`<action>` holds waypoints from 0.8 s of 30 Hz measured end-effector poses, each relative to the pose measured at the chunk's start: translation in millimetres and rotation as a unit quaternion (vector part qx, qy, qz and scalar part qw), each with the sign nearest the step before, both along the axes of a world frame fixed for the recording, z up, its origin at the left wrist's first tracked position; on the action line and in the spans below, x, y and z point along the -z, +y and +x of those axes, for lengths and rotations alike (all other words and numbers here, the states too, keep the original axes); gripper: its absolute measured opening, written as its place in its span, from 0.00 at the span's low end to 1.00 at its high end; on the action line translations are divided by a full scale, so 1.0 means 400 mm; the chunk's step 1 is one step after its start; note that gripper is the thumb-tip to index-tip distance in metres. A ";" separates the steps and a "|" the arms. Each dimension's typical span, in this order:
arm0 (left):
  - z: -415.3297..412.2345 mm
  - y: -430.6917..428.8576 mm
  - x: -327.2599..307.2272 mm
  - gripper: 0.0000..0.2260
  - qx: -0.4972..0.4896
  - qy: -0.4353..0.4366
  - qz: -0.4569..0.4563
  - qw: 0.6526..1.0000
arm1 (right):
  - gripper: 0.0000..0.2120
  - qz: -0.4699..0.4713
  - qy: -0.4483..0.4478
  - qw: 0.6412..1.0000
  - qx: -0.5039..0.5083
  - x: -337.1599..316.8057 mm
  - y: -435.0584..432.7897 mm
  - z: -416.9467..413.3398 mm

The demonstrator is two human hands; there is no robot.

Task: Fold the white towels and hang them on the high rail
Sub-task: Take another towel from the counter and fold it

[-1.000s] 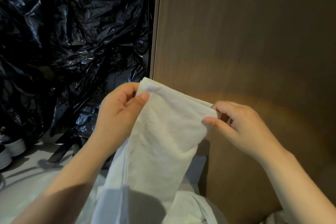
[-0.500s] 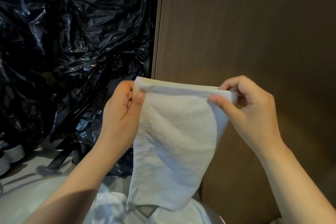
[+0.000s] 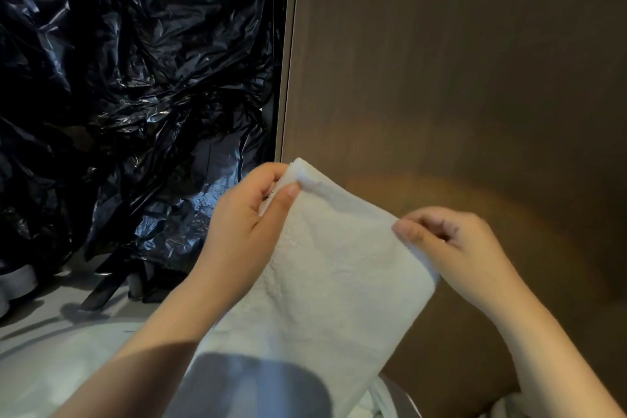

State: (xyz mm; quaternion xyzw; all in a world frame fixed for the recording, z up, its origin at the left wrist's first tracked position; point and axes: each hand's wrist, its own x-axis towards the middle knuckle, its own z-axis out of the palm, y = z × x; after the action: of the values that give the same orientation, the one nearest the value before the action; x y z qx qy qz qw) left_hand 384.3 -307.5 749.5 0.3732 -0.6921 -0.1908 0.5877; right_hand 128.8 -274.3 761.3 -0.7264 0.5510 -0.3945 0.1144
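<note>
fingers of left hand (image 3: 244, 224) and right hand (image 3: 451, 248) pinch white towel (image 3: 339, 275) top corners, right corner toward four o'clock

Crumpled black plastic sheeting (image 3: 129, 95) is seen at left, beside a brown wood-grain panel (image 3: 458, 78). A pale floor (image 3: 40, 316) is noted below; lighting is dim.

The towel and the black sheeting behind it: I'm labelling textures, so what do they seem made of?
The towel looks like white terry cloth, matte, with a fuzzy looped pile. The black sheeting looks like thin plastic film, glossy and crinkled, with sharp highlights.
</note>
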 end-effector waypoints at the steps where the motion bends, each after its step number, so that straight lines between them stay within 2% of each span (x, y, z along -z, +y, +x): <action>1: -0.009 0.004 0.010 0.06 0.011 -0.009 0.005 1.000 | 0.16 0.014 0.030 0.999 0.006 0.012 0.004 0.000; 3: -0.033 0.013 0.035 0.07 0.037 -0.033 0.010 0.999 | 0.19 0.023 0.049 0.999 0.000 0.031 0.011 0.015; 8: -0.088 0.033 0.092 0.08 0.088 -0.053 0.023 0.994 | 0.18 0.027 -0.096 0.991 -0.094 0.070 0.029 0.083; 15: -0.110 0.047 0.152 0.08 0.091 -0.047 0.061 0.993 | 0.09 0.042 -0.114 0.989 -0.087 0.109 0.030 0.084; 20: -0.119 0.068 0.180 0.13 0.092 -0.016 0.077 0.993 | 0.08 0.020 -0.113 0.992 -0.046 0.132 0.027 0.084; 24: -0.089 0.081 0.208 0.07 0.076 -0.034 0.097 0.992 | 0.08 -0.008 -0.140 0.990 -0.029 0.147 0.033 0.079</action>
State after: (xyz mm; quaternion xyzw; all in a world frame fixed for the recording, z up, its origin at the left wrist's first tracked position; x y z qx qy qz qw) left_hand 348.7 -275.2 666.3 0.3811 -0.7162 -0.2880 0.5088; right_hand 160.5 -261.2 702.6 -0.6805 0.5056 -0.4929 0.1959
